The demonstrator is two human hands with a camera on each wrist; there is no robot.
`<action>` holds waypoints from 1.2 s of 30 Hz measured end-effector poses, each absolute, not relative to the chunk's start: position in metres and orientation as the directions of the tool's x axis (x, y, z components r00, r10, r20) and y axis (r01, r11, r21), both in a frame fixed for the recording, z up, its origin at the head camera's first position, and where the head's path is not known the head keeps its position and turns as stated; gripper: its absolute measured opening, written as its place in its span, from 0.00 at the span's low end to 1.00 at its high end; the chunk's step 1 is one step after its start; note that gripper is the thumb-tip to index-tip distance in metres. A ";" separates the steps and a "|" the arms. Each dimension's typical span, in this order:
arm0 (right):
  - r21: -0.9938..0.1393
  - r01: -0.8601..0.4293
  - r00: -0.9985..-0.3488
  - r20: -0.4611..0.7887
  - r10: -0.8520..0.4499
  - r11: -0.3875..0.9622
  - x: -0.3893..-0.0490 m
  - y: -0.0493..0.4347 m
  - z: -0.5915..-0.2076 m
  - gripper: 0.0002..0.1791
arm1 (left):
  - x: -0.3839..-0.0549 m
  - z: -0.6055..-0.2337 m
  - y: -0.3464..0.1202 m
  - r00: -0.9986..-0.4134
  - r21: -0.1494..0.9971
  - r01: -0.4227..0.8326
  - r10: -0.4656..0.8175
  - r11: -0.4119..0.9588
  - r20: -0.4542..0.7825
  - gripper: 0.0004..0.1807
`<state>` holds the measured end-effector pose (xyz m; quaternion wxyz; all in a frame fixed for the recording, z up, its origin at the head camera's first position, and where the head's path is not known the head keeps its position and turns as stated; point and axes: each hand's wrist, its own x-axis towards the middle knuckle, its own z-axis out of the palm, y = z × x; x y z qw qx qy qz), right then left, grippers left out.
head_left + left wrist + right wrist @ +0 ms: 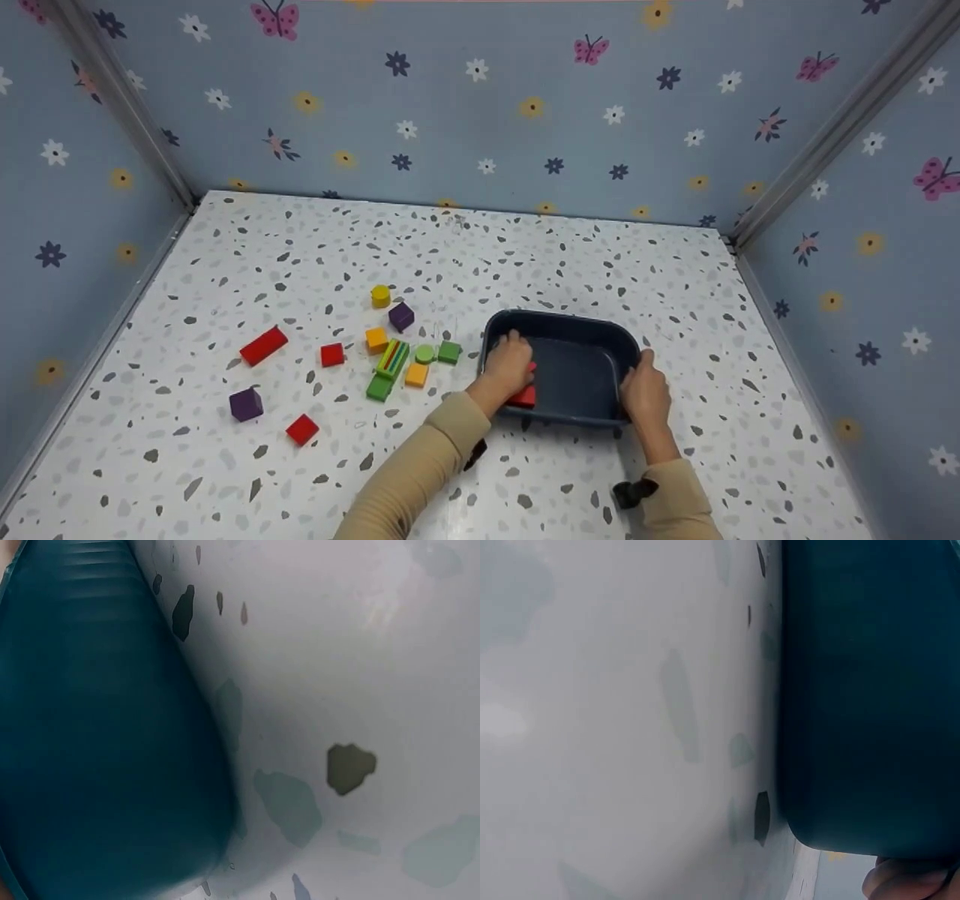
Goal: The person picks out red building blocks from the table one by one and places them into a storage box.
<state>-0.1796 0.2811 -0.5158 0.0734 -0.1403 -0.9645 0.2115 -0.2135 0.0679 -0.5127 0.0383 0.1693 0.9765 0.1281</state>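
- Basin [577, 375], dark blue with a raised rim, sits on the speckled white surface [585, 259]; every place below is told from it
- Left hand [510, 367]: inside the basin's left end, its forearm crossing the near left corner; the hand hides its own fingertips, so I cannot tell whether its grip is closed on anything
- Red block [523, 396]: inside the basin at the near left corner, just beside the left hand and partly covered by it
- Right hand [646, 386]: at the basin's right end, its grip curled round the rim and holding it; the right wrist view shows bent fingers at that end
- Left of the basin, outside it: a green cube [449, 352] nearest, then a lime cylinder [425, 354], then a striped block [393, 358]; a long red bar [263, 346] lies well apart, farther left
- Step in hand, as I judge it: placing or adjusting the red block in the basin while the right hand steadies the rim
- Next move, in my judgement: it calls for lifting the left hand clear of the basin's wall without tipping it, then reaching left toward the loose pieces, the green cube being closest
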 end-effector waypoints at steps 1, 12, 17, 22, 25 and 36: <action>-0.430 0.241 -0.950 0.080 0.302 0.870 -0.180 0.281 -0.516 0.13 | -0.213 -0.513 0.068 -0.941 0.266 0.317 0.338 0.910 -0.034 0.30; -0.431 0.246 -0.951 0.065 0.302 0.868 -0.180 0.281 -0.515 0.12 | -0.208 -0.505 0.065 -0.949 0.302 0.313 0.313 0.901 0.048 0.30; -0.434 0.251 -0.950 0.061 0.306 0.865 -0.181 0.281 -0.515 0.12 | -0.206 -0.499 0.060 -0.944 0.351 0.330 0.300 0.877 0.138 0.24; -0.432 0.228 -0.953 0.084 0.290 0.873 -0.179 0.281 -0.517 0.12 | -0.203 -0.496 0.052 -0.915 0.399 0.386 0.291 0.832 0.278 0.18; -0.430 0.216 -0.955 0.093 0.281 0.877 -0.178 0.281 -0.517 0.12 | -0.201 -0.495 0.046 -0.894 0.421 0.420 0.286 0.804 0.345 0.16; -0.437 0.225 -0.953 0.087 0.290 0.871 -0.178 0.282 -0.516 0.12 | -0.192 -0.491 0.029 -0.855 0.417 0.451 0.249 0.789 0.454 0.15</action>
